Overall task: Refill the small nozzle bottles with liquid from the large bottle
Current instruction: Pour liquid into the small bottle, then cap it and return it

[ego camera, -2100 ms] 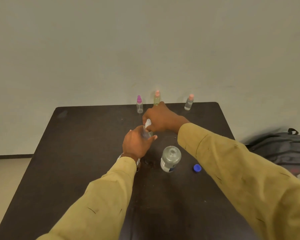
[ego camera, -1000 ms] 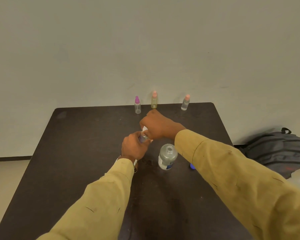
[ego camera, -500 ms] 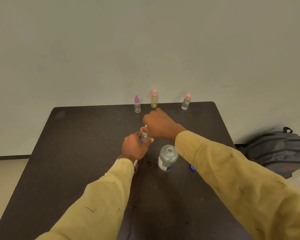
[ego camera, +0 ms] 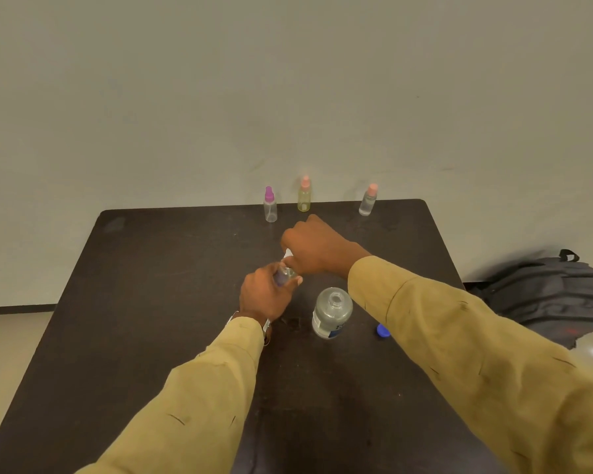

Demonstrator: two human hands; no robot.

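My left hand (ego camera: pixel 262 297) grips a small clear nozzle bottle (ego camera: pixel 283 276) near the middle of the dark table (ego camera: pixel 151 302). Just above it, my right hand (ego camera: pixel 310 249) pinches the bottle's white nozzle cap (ego camera: pixel 287 253) at the bottle's mouth. The large clear bottle (ego camera: pixel 331 313) stands open and upright to the right of my left hand. Its blue cap (ego camera: pixel 383 330) lies on the table beside it. Three small bottles stand along the far edge: a purple-capped one (ego camera: pixel 270 205), a yellowish one with a pink cap (ego camera: pixel 304 195) and a clear pink-capped one (ego camera: pixel 368 200).
A grey backpack (ego camera: pixel 548 295) lies on the floor to the right of the table. A plain wall stands right behind the table's far edge. Both of my sleeves are mustard yellow.
My hands have stayed together on the small bottle, with the right hand shifting slightly at its cap. The large bottle and the far bottles have not moved.
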